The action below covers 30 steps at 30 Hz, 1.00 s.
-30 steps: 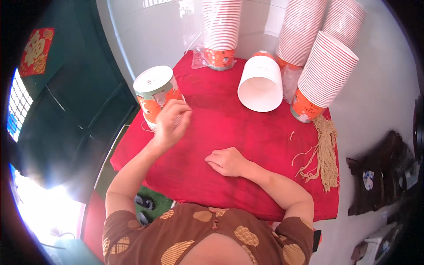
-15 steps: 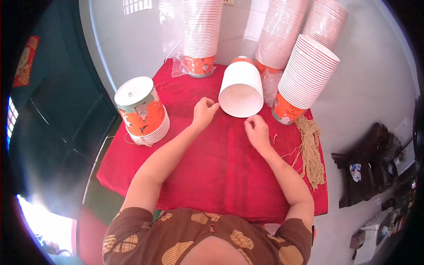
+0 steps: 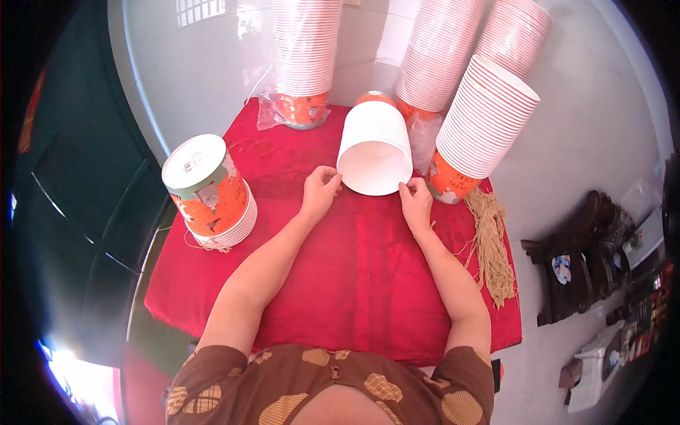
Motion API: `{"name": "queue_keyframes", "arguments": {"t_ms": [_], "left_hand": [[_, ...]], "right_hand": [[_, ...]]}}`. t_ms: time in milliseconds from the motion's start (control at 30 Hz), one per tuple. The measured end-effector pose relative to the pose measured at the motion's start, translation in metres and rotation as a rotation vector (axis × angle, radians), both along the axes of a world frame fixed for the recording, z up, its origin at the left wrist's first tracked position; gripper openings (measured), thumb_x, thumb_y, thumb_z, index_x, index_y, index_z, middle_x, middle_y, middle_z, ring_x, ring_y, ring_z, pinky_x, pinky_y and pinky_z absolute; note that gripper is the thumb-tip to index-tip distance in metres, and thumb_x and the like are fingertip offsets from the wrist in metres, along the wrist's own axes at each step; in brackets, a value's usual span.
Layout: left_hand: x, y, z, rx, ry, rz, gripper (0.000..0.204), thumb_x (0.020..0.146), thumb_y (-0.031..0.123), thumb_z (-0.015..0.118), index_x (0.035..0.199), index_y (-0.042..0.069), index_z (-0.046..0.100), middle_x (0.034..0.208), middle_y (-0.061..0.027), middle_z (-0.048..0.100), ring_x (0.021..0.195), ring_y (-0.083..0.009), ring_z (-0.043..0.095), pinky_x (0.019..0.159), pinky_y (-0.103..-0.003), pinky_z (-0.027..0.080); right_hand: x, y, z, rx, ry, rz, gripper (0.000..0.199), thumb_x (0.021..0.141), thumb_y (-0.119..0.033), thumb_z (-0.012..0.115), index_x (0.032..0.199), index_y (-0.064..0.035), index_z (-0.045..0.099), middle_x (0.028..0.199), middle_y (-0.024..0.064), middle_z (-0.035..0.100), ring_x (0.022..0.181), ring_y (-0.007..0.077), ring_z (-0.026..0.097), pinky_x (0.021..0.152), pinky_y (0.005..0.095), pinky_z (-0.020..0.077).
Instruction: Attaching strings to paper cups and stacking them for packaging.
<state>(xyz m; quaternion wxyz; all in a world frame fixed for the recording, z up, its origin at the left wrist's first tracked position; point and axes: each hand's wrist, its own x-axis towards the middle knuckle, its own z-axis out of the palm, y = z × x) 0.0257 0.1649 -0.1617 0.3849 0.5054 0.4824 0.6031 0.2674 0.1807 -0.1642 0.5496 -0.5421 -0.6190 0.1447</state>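
Observation:
A white paper bucket [image 3: 375,127] lies on its side on the red tablecloth, its round mouth facing me. An orange printed part [image 3: 374,97] shows behind its far end. At the left of the mouth, my left hand [image 3: 320,195] is closed, thumb and forefinger pinched at the rim. On the opposite side my right hand [image 3: 418,205] pinches the rim too, near its lower right. Whether a strand of twine is also between the fingers is too small to tell. Right of my right hand lies a bundle of tan twine [image 3: 490,248].
Tall stacks of nested buckets stand at the back left [image 3: 304,57] and back right [image 3: 439,57]; a shorter leaning stack [image 3: 489,117] is nearer. An upturned orange stack [image 3: 212,188] sits at the left edge. Dark wooden furniture [image 3: 577,262] is beyond the table's right side.
Both hands have closed in on the bucket's rim; the right hand has risen from below to its right side. The whole view has shifted slightly, with things appearing further left.

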Motion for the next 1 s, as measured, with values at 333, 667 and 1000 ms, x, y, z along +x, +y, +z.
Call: {"name": "queue_keyframes", "arguments": {"t_ms": [333, 667, 1000], "left_hand": [[-0.002, -0.003, 0.003, 0.059, -0.093, -0.209, 0.016, 0.096, 0.009, 0.058, 0.108, -0.001, 0.059, 0.094, -0.0051, 0.066, 0.080, -0.0117, 0.063, 0.068, -0.026, 0.052], [-0.002, -0.011, 0.000, 0.031, -0.085, -0.295, 0.027, 0.094, 0.003, 0.050, 0.117, -0.006, 0.062, 0.096, -0.0082, 0.067, 0.079, -0.0145, 0.064, 0.072, -0.028, 0.053], [-0.015, -0.007, -0.005, -0.061, -0.289, -0.290, 0.030, 0.087, -0.003, 0.046, 0.110, -0.005, 0.065, 0.087, -0.0091, 0.069, 0.074, -0.0163, 0.065, 0.069, -0.029, 0.053]], "right_hand": [[0.002, 0.008, -0.015, -0.031, 0.073, -0.034, 0.019, 0.083, -0.009, 0.070, 0.077, 0.0004, 0.054, 0.065, 0.0129, 0.060, 0.060, 0.0254, 0.061, 0.060, 0.0394, 0.0490], [-0.002, 0.002, -0.012, -0.015, -0.006, -0.085, 0.014, 0.083, -0.009, 0.064, 0.086, 0.0025, 0.056, 0.074, 0.0196, 0.065, 0.071, 0.0341, 0.066, 0.065, 0.0444, 0.0504], [-0.009, -0.053, 0.013, -0.115, -0.021, 0.107, 0.033, 0.085, -0.004, 0.056, 0.116, 0.0044, 0.062, 0.093, 0.0227, 0.070, 0.086, 0.0321, 0.070, 0.077, 0.0409, 0.0534]]}}
